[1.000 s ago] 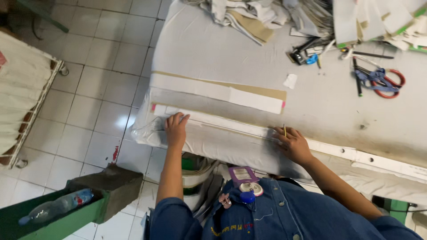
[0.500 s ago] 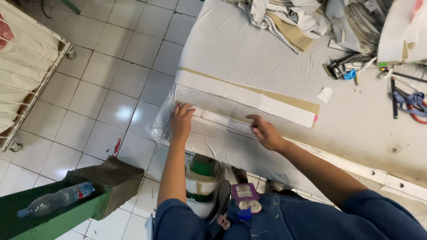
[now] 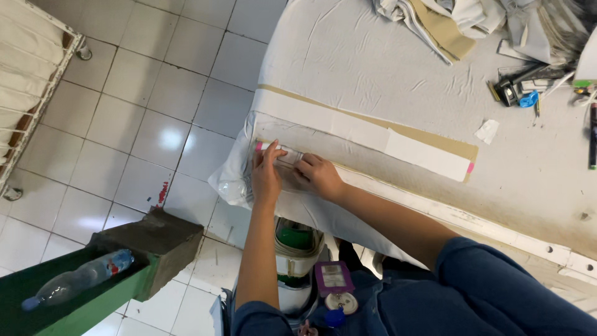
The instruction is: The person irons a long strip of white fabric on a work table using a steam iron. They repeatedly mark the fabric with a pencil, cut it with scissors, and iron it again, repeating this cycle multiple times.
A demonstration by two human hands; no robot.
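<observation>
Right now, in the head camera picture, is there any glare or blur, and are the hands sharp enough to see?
Head view: soft glare patches lie on the white floor tiles; the left hand and right hand look fairly sharp on the clear plastic sheet; the tools at the far table edge are small and hard to read.

left hand (image 3: 266, 176), right hand (image 3: 320, 175), pressed flat, close together

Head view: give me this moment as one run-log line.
left hand: flat on clear plastic sleeve | right hand: pressing same sleeve beside it | white strip: lying beyond hands on table | scissors: not in view
</observation>
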